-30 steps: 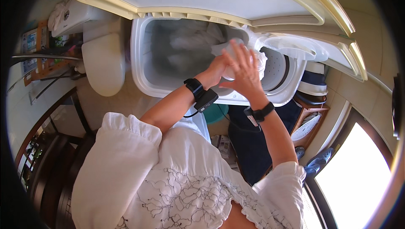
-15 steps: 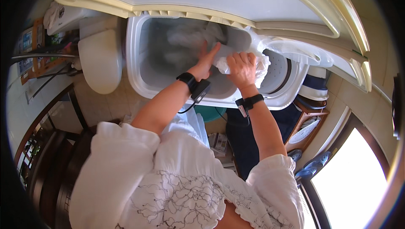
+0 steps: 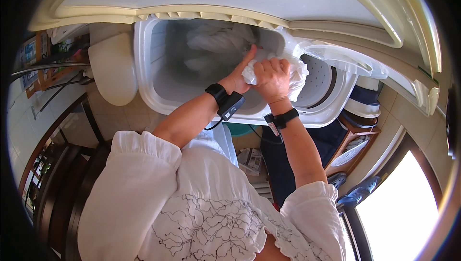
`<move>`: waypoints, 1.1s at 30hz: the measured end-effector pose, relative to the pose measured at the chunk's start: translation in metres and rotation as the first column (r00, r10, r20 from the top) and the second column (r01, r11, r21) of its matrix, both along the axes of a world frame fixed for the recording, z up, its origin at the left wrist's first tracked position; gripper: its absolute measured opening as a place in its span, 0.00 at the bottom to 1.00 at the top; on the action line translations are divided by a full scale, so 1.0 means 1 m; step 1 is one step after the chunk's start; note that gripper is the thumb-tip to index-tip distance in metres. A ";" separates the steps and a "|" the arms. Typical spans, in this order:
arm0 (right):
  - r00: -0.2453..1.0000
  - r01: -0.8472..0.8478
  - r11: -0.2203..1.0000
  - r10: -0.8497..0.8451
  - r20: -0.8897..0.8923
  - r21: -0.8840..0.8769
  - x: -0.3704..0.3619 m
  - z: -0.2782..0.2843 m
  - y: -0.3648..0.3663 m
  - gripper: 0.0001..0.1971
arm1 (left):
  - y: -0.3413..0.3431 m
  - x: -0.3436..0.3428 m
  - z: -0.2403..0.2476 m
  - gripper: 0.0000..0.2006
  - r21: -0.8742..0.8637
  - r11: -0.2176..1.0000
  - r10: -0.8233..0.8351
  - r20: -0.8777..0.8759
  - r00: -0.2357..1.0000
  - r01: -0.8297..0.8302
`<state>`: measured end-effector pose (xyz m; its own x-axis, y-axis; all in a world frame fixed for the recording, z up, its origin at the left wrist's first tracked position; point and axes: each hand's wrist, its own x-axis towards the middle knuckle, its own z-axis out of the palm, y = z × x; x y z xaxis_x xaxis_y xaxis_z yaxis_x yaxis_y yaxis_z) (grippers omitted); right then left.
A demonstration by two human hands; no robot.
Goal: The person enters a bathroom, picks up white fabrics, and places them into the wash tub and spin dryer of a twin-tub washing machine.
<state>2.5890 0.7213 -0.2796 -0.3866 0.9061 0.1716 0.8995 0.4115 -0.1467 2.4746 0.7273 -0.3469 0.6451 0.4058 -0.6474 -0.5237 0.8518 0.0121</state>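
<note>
A bunched white cloth point(image 3: 298, 76) is gripped in my right hand point(image 3: 273, 78), its fingers wrapped round it above the divider between the two tubs of a washing machine. My left hand point(image 3: 235, 79) presses its palm side against the left end of the cloth. Its visible fingers stretch away from me; some are hidden behind the bundle. Under my left hand lies the wash tub point(image 3: 165, 85), filled with cloudy water. More white laundry point(image 3: 218, 40) floats there. To the right is the round spin tub point(image 3: 317, 80) with a perforated wall, partly covered by the cloth.
The raised cream lid point(image 3: 216, 10) rises behind the tubs, and a clear inner lid point(image 3: 336, 56) stands up behind the spin tub. A toilet with a white lid point(image 3: 113, 68) is at the left. Stacked basins point(image 3: 362, 100) and a wooden shelf point(image 3: 353, 153) stand at the right.
My left hand has moved right, from spread fingers over the water to touching the cloth. My right hand keeps its grip in about the same place. The view has shifted slightly.
</note>
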 end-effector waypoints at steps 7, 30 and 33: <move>1.000 0.027 0.999 -0.027 -0.012 0.029 0.000 -0.007 -0.001 0.03 | 0.001 0.011 -0.003 0.23 -0.028 1.000 -0.010 0.061 0.998 0.012; 0.952 0.207 0.967 -0.235 -0.197 -0.150 0.003 -0.026 -0.013 0.16 | -0.020 0.009 -0.058 0.15 0.321 0.943 -0.093 0.004 0.996 0.087; 0.956 0.209 0.969 -0.230 -0.182 -0.129 0.003 -0.021 -0.011 0.16 | -0.015 0.012 -0.052 0.16 0.314 0.945 -0.100 0.007 0.995 0.093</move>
<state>2.5918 0.7106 -0.3004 -0.1451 0.9821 0.1205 0.9156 0.1794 -0.3598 2.4869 0.7120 -0.3993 0.7044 0.5204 -0.4826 -0.4422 0.8537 0.2751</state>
